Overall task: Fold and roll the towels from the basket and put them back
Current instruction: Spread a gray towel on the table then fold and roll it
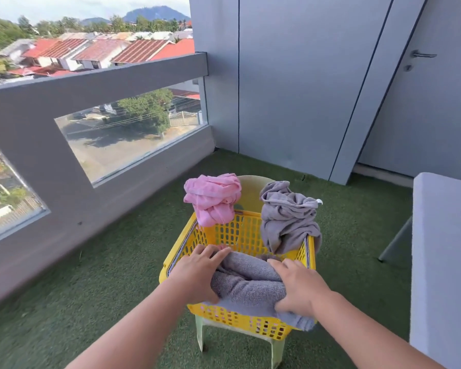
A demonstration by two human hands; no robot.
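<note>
A yellow plastic basket (224,235) sits on a pale green plastic chair (253,193). A rolled grey towel (248,283) lies across the basket's near part, one end hanging over the front rim. My left hand (197,272) grips the roll's left end, and my right hand (298,286) grips its right end. A crumpled pink towel (213,198) hangs over the basket's far left corner. A crumpled grey towel (288,217) is draped over the far right corner.
The chair stands on green artificial turf (104,262). A grey balcony wall with glass panels (128,134) runs along the left. A white table edge (442,262) stands at the right, a grey door (431,89) behind it.
</note>
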